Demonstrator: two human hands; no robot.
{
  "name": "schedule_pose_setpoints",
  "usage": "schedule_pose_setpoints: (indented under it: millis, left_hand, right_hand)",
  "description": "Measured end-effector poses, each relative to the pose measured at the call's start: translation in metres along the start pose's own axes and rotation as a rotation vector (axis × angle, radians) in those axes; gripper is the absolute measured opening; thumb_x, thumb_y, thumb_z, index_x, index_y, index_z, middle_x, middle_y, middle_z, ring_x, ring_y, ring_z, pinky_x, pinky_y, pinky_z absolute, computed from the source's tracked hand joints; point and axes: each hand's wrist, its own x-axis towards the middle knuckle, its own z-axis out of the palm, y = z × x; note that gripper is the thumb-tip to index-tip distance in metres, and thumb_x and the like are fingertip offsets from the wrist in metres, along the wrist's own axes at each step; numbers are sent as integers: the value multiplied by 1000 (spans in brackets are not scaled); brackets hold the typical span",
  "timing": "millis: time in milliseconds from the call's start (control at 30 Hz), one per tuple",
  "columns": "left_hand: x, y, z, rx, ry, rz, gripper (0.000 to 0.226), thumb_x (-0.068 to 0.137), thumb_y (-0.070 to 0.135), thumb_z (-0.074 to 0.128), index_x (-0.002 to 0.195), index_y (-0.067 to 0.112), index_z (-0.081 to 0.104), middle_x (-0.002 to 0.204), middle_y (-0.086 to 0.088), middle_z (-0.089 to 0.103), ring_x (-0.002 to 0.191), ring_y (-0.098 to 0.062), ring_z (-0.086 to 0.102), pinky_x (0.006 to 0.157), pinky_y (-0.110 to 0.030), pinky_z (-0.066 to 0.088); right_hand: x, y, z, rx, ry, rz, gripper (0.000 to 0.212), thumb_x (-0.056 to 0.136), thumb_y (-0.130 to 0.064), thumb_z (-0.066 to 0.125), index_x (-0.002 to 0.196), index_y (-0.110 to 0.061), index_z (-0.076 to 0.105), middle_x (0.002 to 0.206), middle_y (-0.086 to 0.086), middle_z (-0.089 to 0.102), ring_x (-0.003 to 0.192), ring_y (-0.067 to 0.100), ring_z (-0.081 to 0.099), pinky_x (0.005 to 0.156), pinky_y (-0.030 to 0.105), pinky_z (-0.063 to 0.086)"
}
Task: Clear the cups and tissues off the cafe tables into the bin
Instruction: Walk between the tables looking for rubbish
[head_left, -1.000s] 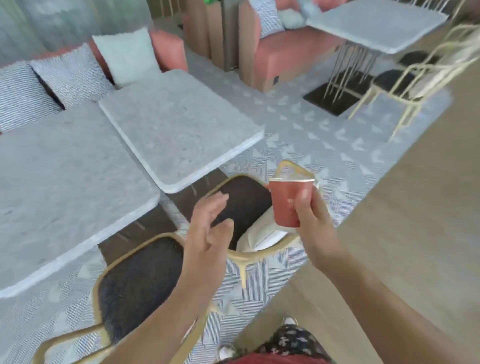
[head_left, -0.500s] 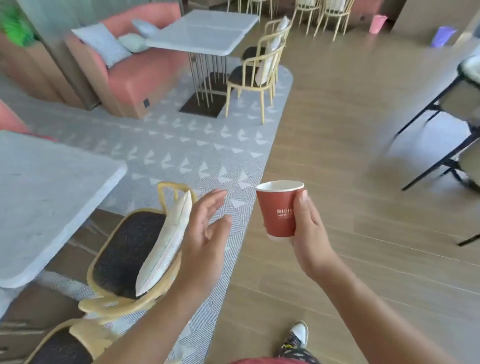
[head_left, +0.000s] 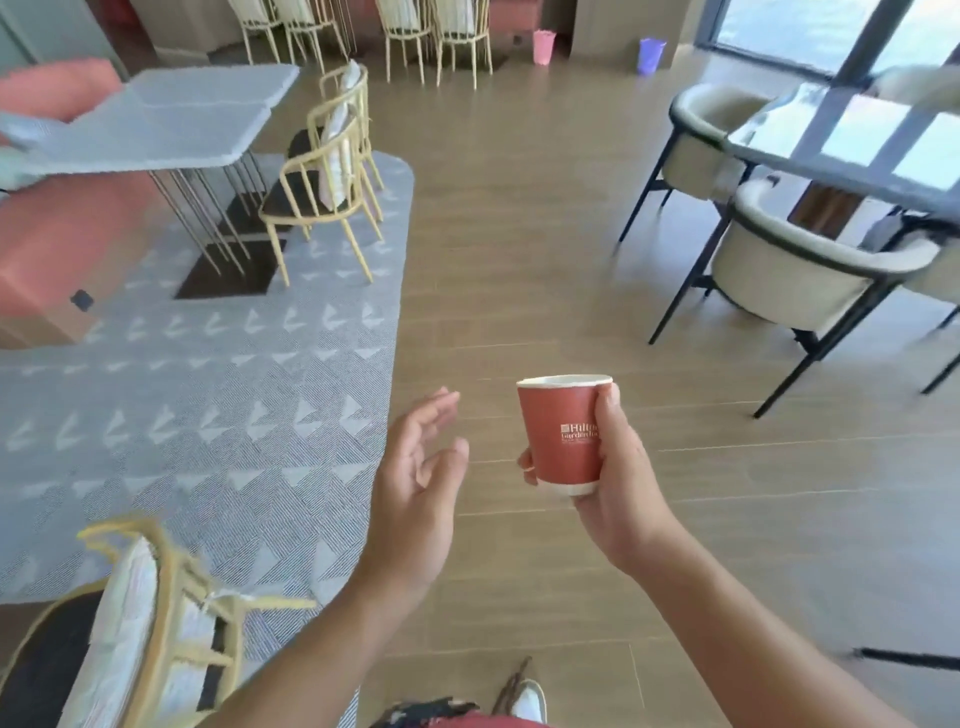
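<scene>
One red paper cup (head_left: 563, 434), upright: long axis near vertical, mouth up, white logo facing the camera. It is held in mid-air over the wood floor (head_left: 519, 234), near centre. Right hand (head_left: 618, 488) grips it, thumb up the right wall, fingers (head_left: 527, 467) curled round the far side. Left hand (head_left: 415, 493) is just left of the cup, apart from it, fingers relaxed and spread, holding nothing. Far: pink bin (head_left: 544, 47) and purple bin (head_left: 651, 56) on the floor.
</scene>
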Motion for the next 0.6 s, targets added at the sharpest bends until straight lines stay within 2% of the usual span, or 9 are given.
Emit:
schedule_pose_setpoints:
  millis: [67, 100, 200, 233, 333, 433, 533, 600]
  left_hand:
    - [17, -5, 15, 7, -26, 4, 41, 92, 20, 58, 133, 23, 59, 145, 8, 58, 136, -8, 54, 112, -36, 46]
    - [27, -7, 22, 1, -39, 4, 41, 92, 20, 58, 133, 22, 59, 144, 8, 59, 136, -9, 54, 112, -37, 46]
    - [63, -14, 42, -19, -81, 8, 40, 92, 20, 59, 132, 22, 59, 143, 10, 60, 135, -9, 54, 114, -40, 45]
    - [76, -17, 48, -24, -94, 8, 40, 92, 20, 59, 132, 21, 59, 142, 11, 60, 135, -9, 54, 114, -40, 44]
    - [121, -27, 62, -51, -119, 3, 40, 92, 20, 58, 132, 22, 59, 142, 11, 61, 135, -8, 54, 115, -42, 44]
    - [179, -38, 72, -62, -124, 25, 38, 92, 19, 58, 130, 23, 60, 143, 7, 60, 135, -9, 55, 115, -47, 44]
    - [247, -45, 77, -69, -128, 39, 38, 92, 19, 59, 130, 22, 61, 143, 5, 60, 134, -10, 55, 115, -49, 43]
    - [291, -46, 79, -75, -139, 35, 37, 93, 20, 58, 130, 24, 61, 144, 6, 59, 134, -10, 55, 115, -49, 44]
  right_hand:
    - [13, -6, -13, 48, 35, 5, 96, 73, -83, 63, 119, 1, 65, 90, 25, 66, 74, 35, 68, 73, 46, 57]
    - [21, -9, -18, 71, 52, 10, 93, 74, -82, 64, 116, 1, 66, 89, 23, 65, 73, 34, 67, 73, 47, 58]
    - [47, -19, -29, 100, 83, -1, 61, 89, -73, 53, 99, -18, 77, 83, 16, 66, 68, 32, 65, 67, 43, 55]
    - [58, -23, -31, 99, 93, -3, 56, 90, -71, 51, 94, -21, 78, 82, 15, 66, 67, 32, 64, 65, 42, 54]
    - [99, -35, -32, 110, 137, -7, 59, 91, -68, 52, 99, -14, 74, 82, 16, 64, 65, 32, 62, 61, 39, 52]
    - [154, -48, -29, 111, 170, -13, 52, 91, -63, 52, 91, -16, 75, 80, 16, 63, 63, 32, 60, 59, 39, 49]
    - [216, -65, -18, 105, 196, -3, 52, 91, -61, 54, 93, -13, 73, 79, 14, 62, 62, 31, 60, 61, 39, 47]
    - [257, -78, -8, 123, 197, -1, 49, 93, -59, 54, 85, -17, 78, 79, 14, 62, 61, 31, 59, 62, 40, 46]
